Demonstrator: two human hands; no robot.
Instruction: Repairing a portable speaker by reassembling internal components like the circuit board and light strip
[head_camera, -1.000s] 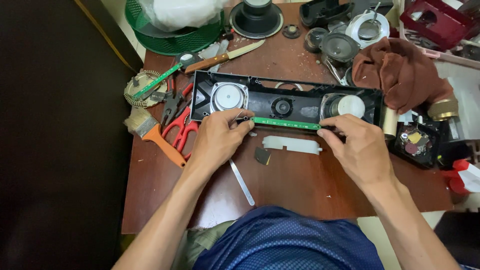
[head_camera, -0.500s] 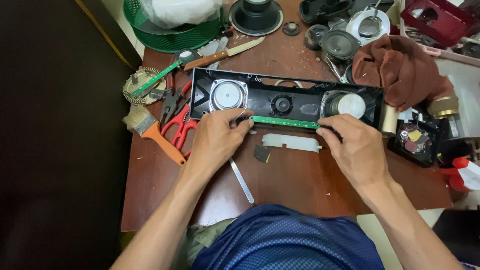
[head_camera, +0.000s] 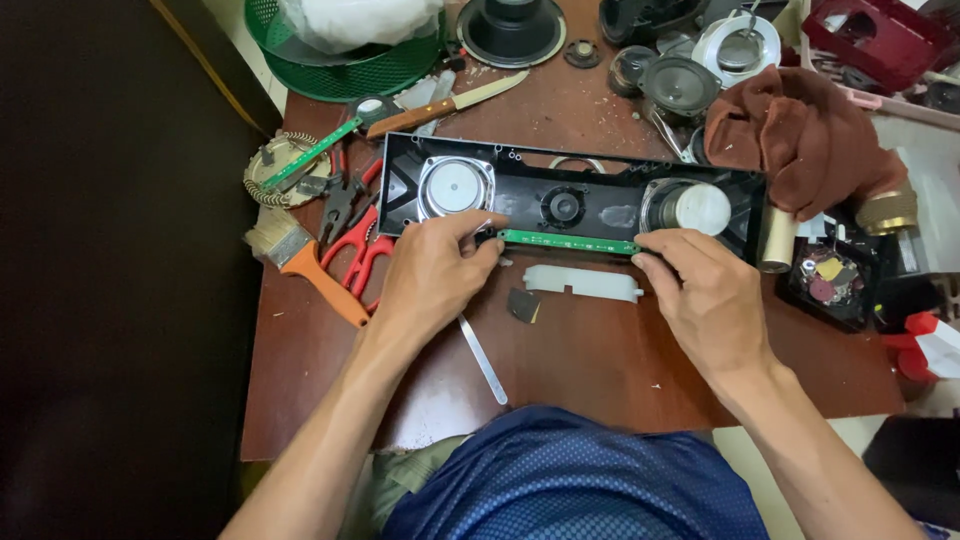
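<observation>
Both hands hold their pinch on the green board.
Left hand (head_camera: 435, 275) and right hand (head_camera: 710, 295) stay clamped on board (head_camera: 570, 241) ends, unmoved against the panel's (head_camera: 600, 195) near edge.

We see the left hand (head_camera: 432, 277) and right hand (head_camera: 706, 300) pinching the ends of a narrow green circuit board (head_camera: 568, 241) along the near edge of the black speaker panel (head_camera: 573, 196). Just nearer than the panel lies a grey plastic strip (head_camera: 583, 283); red-handled scissors (head_camera: 362, 248) lie left of it.
</observation>
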